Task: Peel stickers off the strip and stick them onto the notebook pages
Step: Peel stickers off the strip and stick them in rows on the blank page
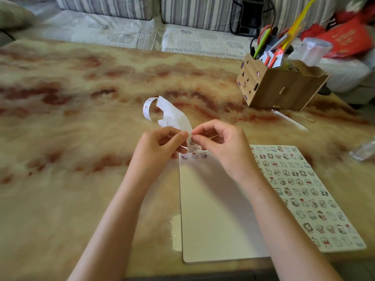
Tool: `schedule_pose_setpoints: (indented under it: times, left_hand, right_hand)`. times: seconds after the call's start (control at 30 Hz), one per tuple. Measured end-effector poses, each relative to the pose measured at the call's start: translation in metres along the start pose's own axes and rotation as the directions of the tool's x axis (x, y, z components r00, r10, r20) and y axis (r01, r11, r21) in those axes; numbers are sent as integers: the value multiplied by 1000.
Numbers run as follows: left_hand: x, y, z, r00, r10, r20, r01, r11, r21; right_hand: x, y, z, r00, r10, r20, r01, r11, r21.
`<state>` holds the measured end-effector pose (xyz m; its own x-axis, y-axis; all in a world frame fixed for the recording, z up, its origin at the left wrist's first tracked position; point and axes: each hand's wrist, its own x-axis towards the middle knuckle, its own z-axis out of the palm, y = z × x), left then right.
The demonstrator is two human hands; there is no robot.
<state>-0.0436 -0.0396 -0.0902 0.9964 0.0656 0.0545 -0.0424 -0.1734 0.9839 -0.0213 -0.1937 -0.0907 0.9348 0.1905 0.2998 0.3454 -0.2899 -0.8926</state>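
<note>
Head view, the only feed I had. Both hands met at frame centre, over the top edge of the notebook (215,209). Left hand (162,145): thumb and forefinger pinched the strip (172,116), with the other fingers curled under. Right hand (221,147): thumb and forefinger tips were closed on the same strip, just beside the left fingertips, at its printed lower end. I couldn't tell whether the right fingers had a sticker itself or only the backing. From the pinch the strip ran up and left, blank white side first. It then curled into a loop with printed figures showing, left of centre in the frame.

The notebook lay open and flat on the table (81,118), in the lower right of the frame. Its left page was mostly bare, with a short row of stickers (194,156) along the top edge, partly hidden by the hands. The right page (304,189) was covered in rows of them.

Upper right: a wooden organiser (280,86) stood on the table, holding pens and other stationery. A thin white stick (288,118) lay on the table just in front of it. A clear plastic wrapper (363,151) sat at the right edge. A striped sofa (101,27) ran across the top.
</note>
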Motion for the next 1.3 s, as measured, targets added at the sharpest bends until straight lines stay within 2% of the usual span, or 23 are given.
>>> schedule_pose_setpoints:
  times: [0.23, 0.37, 0.53, 0.77, 0.9, 1.03, 1.13, 1.2, 1.3]
  left_hand:
    - [1, -1, 1, 1000, 12, -2, -12, 1000, -14]
    - [1, -2, 2, 1000, -2, -19, 2, 1000, -15]
    - [2, -5, 2, 998, -41, -43, 40, 999, -28]
    - [2, -5, 1, 995, -80, -66, 79, 996, -28]
    - [1, -5, 2, 993, -91, -72, 91, 996, -5]
    - [0, -4, 2, 991, -93, -97, 95, 995, 12]
    - [0, -4, 1, 987, -105, -123, 110, 993, 35]
    - [-1, -4, 0, 986, -98, -135, 107, 993, 56]
    - [-2, -5, -1, 985, -89, -150, 101, 992, 75]
  right_hand:
    - [-1, -1, 0, 999, -34, -11, 33, 998, -57]
    - [-2, -1, -1, 994, -105, -5, 103, 985, -139]
    - [-2, 6, 0, 969, -249, 0, 235, 914, -332]
    - [-3, 7, 1, 942, -333, 34, 319, 863, -391]
    - [-3, 3, 0, 969, -246, 25, 239, 909, -341]
    - [-2, -8, -4, 998, -50, 29, 53, 992, -118]
    - [1, -8, -17, 998, 65, -20, -65, 998, -20]
    - [2, -4, -30, 985, 167, -31, -168, 986, -15]
    - [0, 6, -45, 933, 359, 8, -356, 929, -96]
